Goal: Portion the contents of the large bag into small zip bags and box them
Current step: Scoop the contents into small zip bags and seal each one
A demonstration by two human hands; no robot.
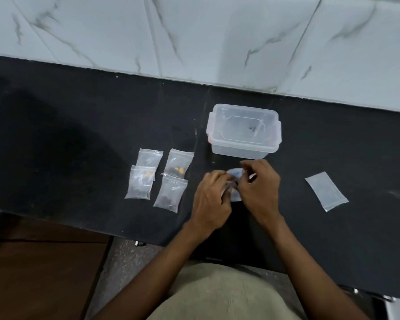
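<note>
At centre frame, the left hand (211,195) and right hand (260,183) pinch a clear bag (234,179) between curled fingers, just below the lidded plastic box (243,131). Four filled small bags (158,179) lie in a cluster left of the hands. An empty bag (326,191) lies apart at right. Bare black counter (67,135) stretches left to the wall; its near edge runs under the wrists.

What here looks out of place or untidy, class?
Little does. The four filled small bags overlap unevenly left of the hands; one empty bag lies askew, alone at right. The box has its lid on. No spill shows.
</note>
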